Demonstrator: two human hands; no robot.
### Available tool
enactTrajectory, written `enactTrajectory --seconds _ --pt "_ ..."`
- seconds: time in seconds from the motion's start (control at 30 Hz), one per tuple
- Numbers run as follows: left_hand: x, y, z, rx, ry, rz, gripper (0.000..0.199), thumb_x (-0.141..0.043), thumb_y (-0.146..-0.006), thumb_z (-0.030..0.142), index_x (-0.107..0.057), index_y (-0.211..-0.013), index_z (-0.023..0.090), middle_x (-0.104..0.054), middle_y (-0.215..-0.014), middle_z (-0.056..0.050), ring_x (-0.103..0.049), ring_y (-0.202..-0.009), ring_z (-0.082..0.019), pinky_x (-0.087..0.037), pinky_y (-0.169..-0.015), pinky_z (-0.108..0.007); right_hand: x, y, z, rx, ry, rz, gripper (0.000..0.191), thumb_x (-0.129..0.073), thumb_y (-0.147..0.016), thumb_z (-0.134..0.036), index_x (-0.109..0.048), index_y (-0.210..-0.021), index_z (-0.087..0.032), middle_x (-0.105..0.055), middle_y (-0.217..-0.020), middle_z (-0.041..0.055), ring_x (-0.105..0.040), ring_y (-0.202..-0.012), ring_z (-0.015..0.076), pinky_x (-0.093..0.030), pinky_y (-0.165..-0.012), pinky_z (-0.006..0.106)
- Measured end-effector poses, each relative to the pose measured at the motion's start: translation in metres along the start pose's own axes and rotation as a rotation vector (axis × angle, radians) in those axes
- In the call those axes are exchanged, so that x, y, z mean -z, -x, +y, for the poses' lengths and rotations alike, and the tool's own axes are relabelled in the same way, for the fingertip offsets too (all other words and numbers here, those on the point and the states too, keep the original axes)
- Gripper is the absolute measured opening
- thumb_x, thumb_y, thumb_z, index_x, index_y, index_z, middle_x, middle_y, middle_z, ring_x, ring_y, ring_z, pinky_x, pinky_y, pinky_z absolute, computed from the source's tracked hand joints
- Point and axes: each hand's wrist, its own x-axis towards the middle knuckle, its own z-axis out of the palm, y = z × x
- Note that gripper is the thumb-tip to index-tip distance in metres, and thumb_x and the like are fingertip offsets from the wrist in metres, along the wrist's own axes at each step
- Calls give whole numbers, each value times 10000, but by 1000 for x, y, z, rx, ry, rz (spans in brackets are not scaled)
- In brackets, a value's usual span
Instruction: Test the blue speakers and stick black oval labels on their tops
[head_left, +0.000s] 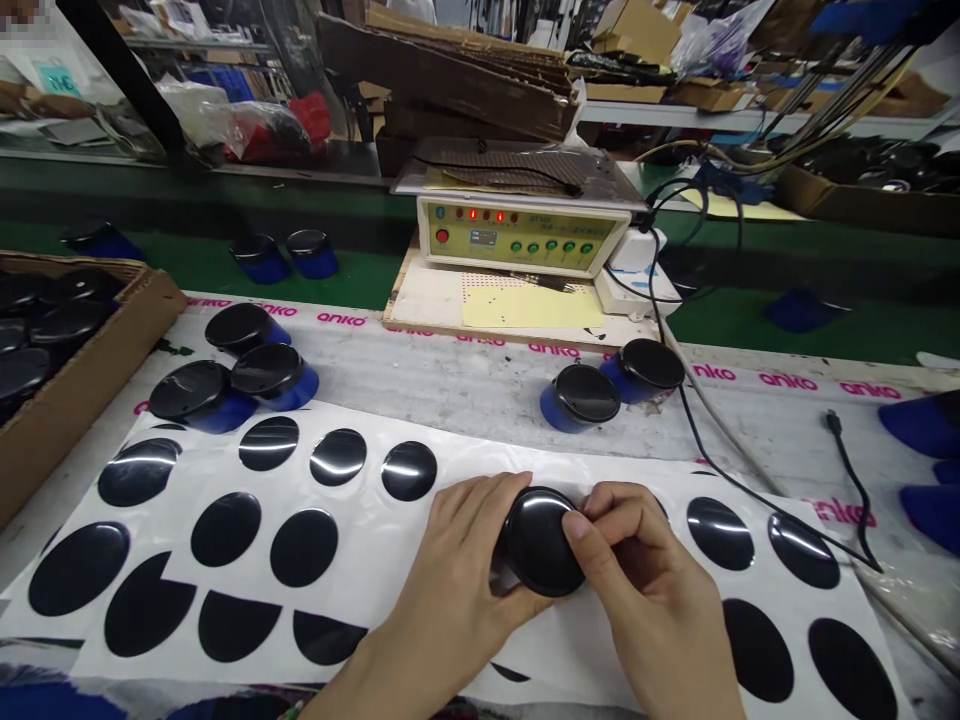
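Note:
My left hand (469, 570) wraps round the side of a small round unit with a glossy black face (541, 545), tilted toward me. My right hand (649, 580) is closed at its right rim, with the thumb pressed on the edge of the face and the other fingers curled. What lies under that thumb is hidden, as is most of the unit's body. Beneath both hands lie white backing sheets (382, 520) bearing black round stickers (304, 548), some partly covered by an overlapping sheet.
Blue cylinders with black tops (580, 397) stand beyond the sheets, more (196, 395) at left. A cardboard box (97, 380) holds several black-topped units. At the back, a test box (525, 235) with lit red lights sits on a board. A black cable (697, 430) crosses the right side.

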Motion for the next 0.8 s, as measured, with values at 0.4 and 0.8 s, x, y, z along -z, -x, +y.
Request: enactTrajectory --seconds 0.4,0.8 --pt "-2 -1 -2 -13 -56 35 687 -756 -763 336 -358 -1318 263 -612 -1197 -65 -585 -1100 -246 -512 -932 -393 3 4 -2 160 324 -41 240 -567 -891 -376 -507 -708 -232 -473 -815 3 -513 -713 144 -433 -613 256" --pt "58 -14 -5 -207 -594 -88 571 -601 -855 306 -418 -1395 343 -512 -1350 -135 -665 -998 -300 -597 -741 -396 97 -33 68 189 782 -72 471 -587 -749 -654 -615 -988 -249 -626 -735 13 -564 -457 159 -491 -399 283"
